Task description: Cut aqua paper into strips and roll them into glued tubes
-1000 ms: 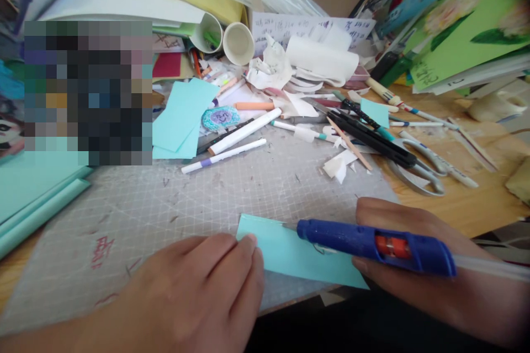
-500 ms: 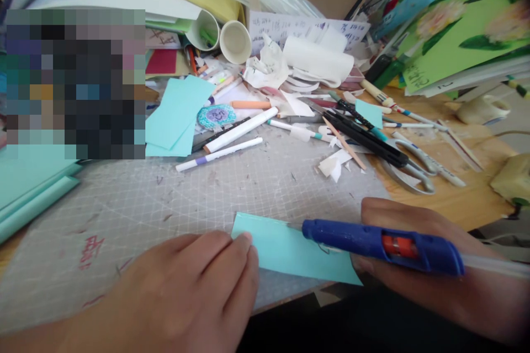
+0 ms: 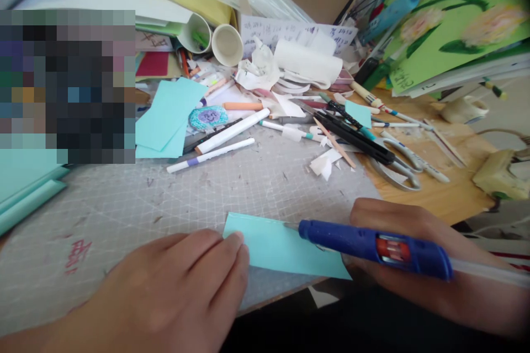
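A flat rectangular strip of pale turquoise card [image 3: 281, 245] lies at the near edge of the grey gridded cutting mat [image 3: 199, 193], its long side running slightly downhill to the right. It looks clean and uncreased, with crisp corners, and its right end reaches the mat's front edge.

The left hand [image 3: 178, 281] rests palm down on the mat, fingers [image 3: 232, 248] held close together, their tips pressing on the strip's left corner.

The right hand [image 3: 414, 265] is wrapped round a blue plastic hot glue gun [image 3: 372, 245], which lies almost level and points left. Its thin metal nozzle touches or sits just above the strip's upper edge near the middle; I cannot tell which. A clear glue stick [image 3: 488, 273] pokes out of the gun's back end.

Beyond the strip the mat is scuffed and littered with white paper scraps [image 3: 325, 164]. Farther back lie two white marker pens [image 3: 223, 143], more turquoise card pieces [image 3: 165, 116], grey-handled scissors [image 3: 397, 162] on the wooden tabletop [image 3: 439, 198], and two white paper cups [image 3: 226, 44] tipped on their sides.
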The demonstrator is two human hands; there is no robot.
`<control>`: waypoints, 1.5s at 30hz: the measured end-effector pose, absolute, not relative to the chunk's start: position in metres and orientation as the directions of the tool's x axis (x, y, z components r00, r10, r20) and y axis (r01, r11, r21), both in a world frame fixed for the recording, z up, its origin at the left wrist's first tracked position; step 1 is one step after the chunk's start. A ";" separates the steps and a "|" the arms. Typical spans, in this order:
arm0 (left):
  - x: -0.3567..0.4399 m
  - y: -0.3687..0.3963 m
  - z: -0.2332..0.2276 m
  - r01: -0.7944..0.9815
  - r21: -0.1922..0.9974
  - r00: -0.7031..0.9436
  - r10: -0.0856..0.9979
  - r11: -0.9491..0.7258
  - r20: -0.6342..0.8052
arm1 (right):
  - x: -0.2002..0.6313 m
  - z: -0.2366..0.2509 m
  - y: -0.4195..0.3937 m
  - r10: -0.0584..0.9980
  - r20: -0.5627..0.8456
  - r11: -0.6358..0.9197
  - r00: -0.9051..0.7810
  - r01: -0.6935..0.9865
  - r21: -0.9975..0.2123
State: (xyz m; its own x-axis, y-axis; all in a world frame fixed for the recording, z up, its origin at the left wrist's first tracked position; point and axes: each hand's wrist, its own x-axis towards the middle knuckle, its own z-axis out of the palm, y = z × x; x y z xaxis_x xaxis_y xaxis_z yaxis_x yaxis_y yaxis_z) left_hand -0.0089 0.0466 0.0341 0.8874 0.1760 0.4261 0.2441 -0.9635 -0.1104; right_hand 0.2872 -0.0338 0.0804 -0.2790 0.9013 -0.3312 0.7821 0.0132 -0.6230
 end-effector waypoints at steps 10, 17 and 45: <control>-0.012 0.048 0.032 0.240 -0.095 0.891 0.181 -0.966 0.416 | 0.286 0.088 -0.032 0.891 -0.385 -0.034 -0.243 0.808 -0.589; -0.011 0.049 0.033 0.234 -0.098 0.895 0.175 -0.967 0.410 | 0.291 0.086 -0.035 0.880 -0.422 -0.058 -0.220 0.830 -0.555; -0.034 0.047 0.017 0.244 0.040 0.918 0.245 -0.969 0.312 | 0.299 0.099 -0.041 0.905 -0.384 -0.113 -0.180 0.770 -0.627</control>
State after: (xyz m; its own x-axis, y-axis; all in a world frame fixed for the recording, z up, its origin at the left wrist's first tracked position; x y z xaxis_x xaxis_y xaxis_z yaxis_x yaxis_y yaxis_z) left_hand -0.0336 0.0473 0.0171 0.9182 0.2447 0.3116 0.2444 -0.9688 0.0404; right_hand 0.2994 -0.0415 0.0989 -0.1803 0.9054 -0.3844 0.7705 -0.1129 -0.6274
